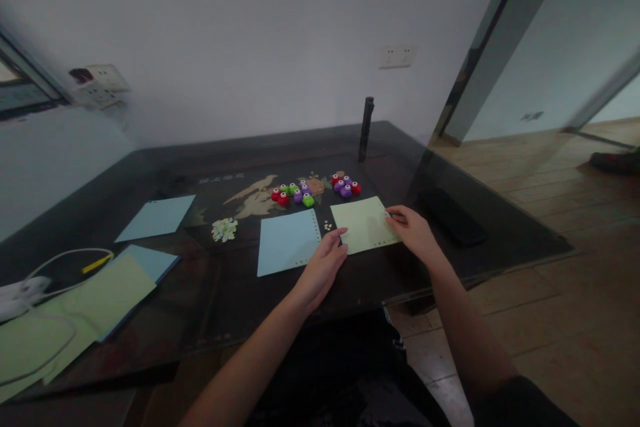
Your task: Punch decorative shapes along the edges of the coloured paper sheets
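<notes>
A pale green sheet of paper (364, 221) lies on the dark table, with small marks or holes along its near edge. My left hand (326, 260) is at the sheet's lower left edge, index finger and thumb closed about it. At the right edge my right hand (411, 232) pinches the sheet between thumb and fingers. Beside my left hand lies a light blue sheet (287, 240) with marks along its right and near edges. A few tiny pale pieces (327, 225) sit between the two sheets. Behind them stand small red, green and purple pieces with white, dark-dotted tops (295, 192).
Similar red and purple pieces (345, 185) stand behind the green sheet. A pile of paper bits (224, 229), another blue sheet (157, 217) and green paper (107, 300) with a white cable lie left. A black upright cylinder (366, 130) and a dark flat object (453, 217) are right.
</notes>
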Demonstrator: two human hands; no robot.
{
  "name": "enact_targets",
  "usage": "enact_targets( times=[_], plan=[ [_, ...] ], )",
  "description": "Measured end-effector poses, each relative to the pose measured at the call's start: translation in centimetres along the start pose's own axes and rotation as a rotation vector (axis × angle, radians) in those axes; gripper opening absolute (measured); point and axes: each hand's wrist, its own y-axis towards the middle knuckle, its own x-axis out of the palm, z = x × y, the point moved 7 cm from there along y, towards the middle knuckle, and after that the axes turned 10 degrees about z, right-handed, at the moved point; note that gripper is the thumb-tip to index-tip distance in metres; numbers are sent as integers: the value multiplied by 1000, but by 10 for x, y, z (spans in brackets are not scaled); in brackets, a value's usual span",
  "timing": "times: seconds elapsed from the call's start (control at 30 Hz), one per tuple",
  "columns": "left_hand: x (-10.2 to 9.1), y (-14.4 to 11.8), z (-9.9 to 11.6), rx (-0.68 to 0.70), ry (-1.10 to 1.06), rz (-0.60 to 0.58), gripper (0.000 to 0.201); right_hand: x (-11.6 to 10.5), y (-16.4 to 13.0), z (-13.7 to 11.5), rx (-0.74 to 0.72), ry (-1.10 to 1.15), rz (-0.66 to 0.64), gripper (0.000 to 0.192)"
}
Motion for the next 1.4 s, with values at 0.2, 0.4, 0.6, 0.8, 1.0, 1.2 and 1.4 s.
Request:
enact_targets(
  times=[0.2,0.4,0.6,0.8,1.0,1.2,1.4],
  plan=[
    [1,5,-4,40,53,-29,35,1,-9,1,-8,31,-29,25],
    [-3,5,15,245,210,-37,30,-12,-10,-31,-183,-44,64,27],
    [-39,12,102,743,782,-7,16,12,-6,-115,-309,137,-131,21],
    [-115,63,114,874,1284,148,20,110,-3,-170,-552,-134,-430,17],
    [-143,76,98,792,1501,213,32,167,-2,-148,-605,-463,-469,33],
    [-147,80,92,662,1597,169,53,168,-10,-139,-666,-500,-473,45],
    [-150,84,90,671,1641,155,55,169,-11,-141,-651,-489,-489,51]
  ],
)
